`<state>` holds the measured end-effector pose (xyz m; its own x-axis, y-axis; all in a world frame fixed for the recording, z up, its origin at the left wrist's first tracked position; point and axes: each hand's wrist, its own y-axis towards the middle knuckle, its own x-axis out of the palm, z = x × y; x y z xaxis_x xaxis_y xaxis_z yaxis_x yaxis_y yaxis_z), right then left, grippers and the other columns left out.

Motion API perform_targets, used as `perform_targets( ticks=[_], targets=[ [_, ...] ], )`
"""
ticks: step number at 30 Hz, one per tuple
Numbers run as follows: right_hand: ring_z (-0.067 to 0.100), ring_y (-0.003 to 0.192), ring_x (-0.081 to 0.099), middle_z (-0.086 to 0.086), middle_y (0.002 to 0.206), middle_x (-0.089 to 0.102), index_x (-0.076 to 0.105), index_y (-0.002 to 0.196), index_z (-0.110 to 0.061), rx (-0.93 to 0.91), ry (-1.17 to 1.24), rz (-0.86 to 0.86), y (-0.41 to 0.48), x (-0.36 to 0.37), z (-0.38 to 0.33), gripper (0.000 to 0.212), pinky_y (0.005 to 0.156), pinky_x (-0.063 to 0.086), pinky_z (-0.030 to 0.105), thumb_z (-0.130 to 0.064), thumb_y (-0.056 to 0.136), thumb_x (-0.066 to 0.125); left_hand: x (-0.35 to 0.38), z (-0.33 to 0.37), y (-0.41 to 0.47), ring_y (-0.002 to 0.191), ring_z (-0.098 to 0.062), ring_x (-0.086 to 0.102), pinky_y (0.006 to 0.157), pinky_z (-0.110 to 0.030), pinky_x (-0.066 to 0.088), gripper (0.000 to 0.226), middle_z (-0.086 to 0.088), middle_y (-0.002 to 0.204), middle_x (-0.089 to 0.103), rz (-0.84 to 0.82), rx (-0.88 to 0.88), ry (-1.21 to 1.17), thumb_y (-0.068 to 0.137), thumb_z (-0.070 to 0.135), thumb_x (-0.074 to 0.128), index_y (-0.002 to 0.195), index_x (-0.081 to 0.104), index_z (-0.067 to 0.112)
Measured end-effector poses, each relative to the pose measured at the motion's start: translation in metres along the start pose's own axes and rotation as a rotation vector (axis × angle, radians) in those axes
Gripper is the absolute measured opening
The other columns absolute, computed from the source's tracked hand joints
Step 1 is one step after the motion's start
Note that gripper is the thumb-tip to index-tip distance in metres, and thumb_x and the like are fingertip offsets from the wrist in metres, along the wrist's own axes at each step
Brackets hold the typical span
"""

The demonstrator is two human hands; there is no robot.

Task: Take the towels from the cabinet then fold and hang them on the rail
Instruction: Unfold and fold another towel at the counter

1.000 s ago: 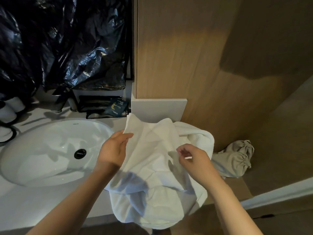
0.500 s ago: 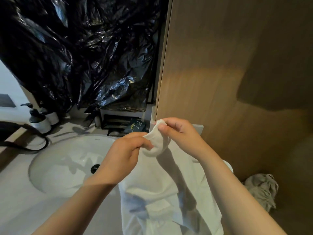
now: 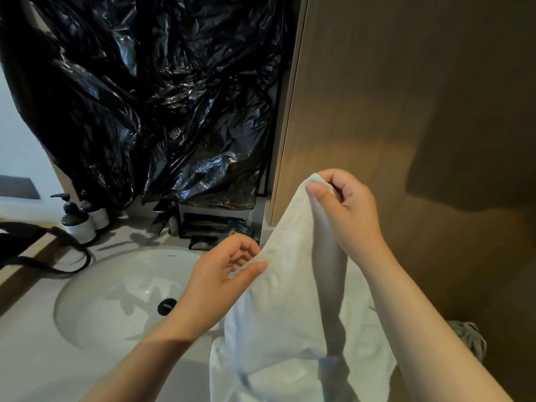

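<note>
White towel [image 3: 290, 300] hangs above the near right of the counter [image 3: 43, 358], beside the sink basin [image 3: 110, 300]. Right hand [image 3: 348, 210] pinches its raised corner; left hand [image 3: 220, 274] pinches its left edge lower down. Far: black plastic sheeting [image 3: 145, 97], pump bottles [image 3: 75, 219]. Right: wooden panel [image 3: 406, 111], crumpled grey cloth [image 3: 470, 335].

Mostly white and black, tan wood on the right.
Plain white towel [image 3: 284, 300]; white sink [image 3: 116, 317] with black drain [image 3: 166, 305]; glossy black plastic sheet [image 3: 145, 97] with pale glints; tan-brown wood panel [image 3: 377, 111], faint vertical grain; pale grey tabletop [image 3: 34, 361]; white pump bottles [image 3: 79, 229] with black tops; black strap [image 3: 43, 266]; grey-beige cloth [image 3: 470, 338] low right.
</note>
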<state>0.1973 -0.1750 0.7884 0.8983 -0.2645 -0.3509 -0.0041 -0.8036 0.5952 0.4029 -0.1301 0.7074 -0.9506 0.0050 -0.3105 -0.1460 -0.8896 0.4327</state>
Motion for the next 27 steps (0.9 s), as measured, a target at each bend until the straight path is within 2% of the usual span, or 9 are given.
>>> perform_targets(
  ticks=[3,6,10,12,15,19,22,25,27],
  targets=[
    [0.002,0.079,0.058,-0.024,0.076,0.06,0.062,0.082,-0.034,-0.039,-0.044,0.044,0.005,-0.008,-0.006,0.016,0.064,0.043,0.01,-0.024,0.094,0.061,0.002,0.002,-0.002,0.088,-0.005,0.066,0.077,-0.013,0.05,0.025,0.016,0.095,0.069,0.009,-0.008,-0.001,0.085,0.026,0.072,0.1,0.056,0.038],
    [0.003,0.08,0.058,-0.024,0.077,0.061,0.061,0.081,-0.036,-0.085,-0.059,0.076,0.01,-0.015,-0.014,0.018,0.065,0.045,0.011,-0.024,0.094,0.061,0.005,0.004,-0.002,0.095,0.001,0.061,0.08,-0.008,0.045,0.02,0.023,0.098,0.065,0.009,0.035,0.063,0.088,0.032,0.067,0.1,0.056,0.043],
    [0.005,0.081,0.058,-0.021,0.079,0.061,0.063,0.083,-0.034,-0.084,-0.081,0.065,0.01,-0.017,-0.018,0.014,0.067,0.047,0.016,-0.025,0.094,0.061,0.011,0.005,0.003,0.082,0.004,0.057,0.07,-0.006,0.04,0.011,0.025,0.088,0.062,0.013,0.04,0.107,0.086,0.031,0.069,0.087,0.063,0.041],
    [0.006,0.081,0.058,-0.017,0.081,0.062,0.063,0.084,-0.031,-0.065,-0.095,0.067,0.007,-0.018,-0.015,0.013,0.069,0.047,0.019,-0.024,0.094,0.062,0.013,0.0,0.004,0.075,-0.002,0.055,0.066,-0.011,0.04,0.009,0.019,0.081,0.062,-0.029,0.01,0.125,0.084,0.033,0.069,0.077,0.065,0.035],
    [0.005,0.081,0.058,-0.015,0.081,0.062,0.064,0.084,-0.03,-0.047,-0.106,0.068,0.004,-0.02,-0.009,0.012,0.067,0.045,0.015,-0.024,0.094,0.062,0.012,-0.013,0.005,0.067,-0.003,0.049,0.061,-0.012,0.037,0.019,0.015,0.073,0.058,-0.058,-0.011,0.192,0.085,0.027,0.069,0.069,0.059,0.028],
    [0.003,0.08,0.058,-0.015,0.082,0.062,0.065,0.087,-0.027,-0.046,-0.133,0.061,-0.001,-0.021,-0.002,0.008,0.066,0.043,0.009,-0.024,0.094,0.063,0.009,-0.026,0.008,0.07,0.0,0.05,0.062,-0.009,0.036,0.027,0.023,0.072,0.054,-0.039,-0.017,0.28,0.088,0.026,0.065,0.066,0.051,0.034],
    [0.001,0.083,0.059,-0.014,0.084,0.063,0.066,0.089,-0.027,-0.016,-0.134,0.064,-0.005,-0.021,0.004,0.007,0.067,0.043,0.007,-0.025,0.095,0.062,0.011,-0.032,0.009,0.07,0.002,0.05,0.062,-0.01,0.036,0.025,0.025,0.073,0.054,-0.058,-0.04,0.32,0.088,0.026,0.066,0.067,0.053,0.032],
    [0.001,0.083,0.059,-0.013,0.084,0.064,0.065,0.088,-0.028,0.007,-0.134,0.082,-0.006,-0.024,0.008,0.008,0.067,0.044,0.006,-0.026,0.095,0.062,0.012,-0.038,0.01,0.07,0.001,0.05,0.061,-0.01,0.036,0.023,0.014,0.067,0.054,-0.074,-0.052,0.33,0.086,0.027,0.068,0.066,0.055,0.028],
    [0.002,0.082,0.059,-0.013,0.083,0.063,0.064,0.087,-0.029,0.017,-0.126,0.115,-0.005,-0.028,0.009,0.009,0.066,0.044,0.006,-0.026,0.095,0.062,0.013,-0.044,0.009,0.07,-0.005,0.05,0.06,-0.016,0.037,0.025,0.005,0.068,0.053,-0.138,-0.059,0.368,0.086,0.028,0.067,0.066,0.057,0.016]
  ],
)
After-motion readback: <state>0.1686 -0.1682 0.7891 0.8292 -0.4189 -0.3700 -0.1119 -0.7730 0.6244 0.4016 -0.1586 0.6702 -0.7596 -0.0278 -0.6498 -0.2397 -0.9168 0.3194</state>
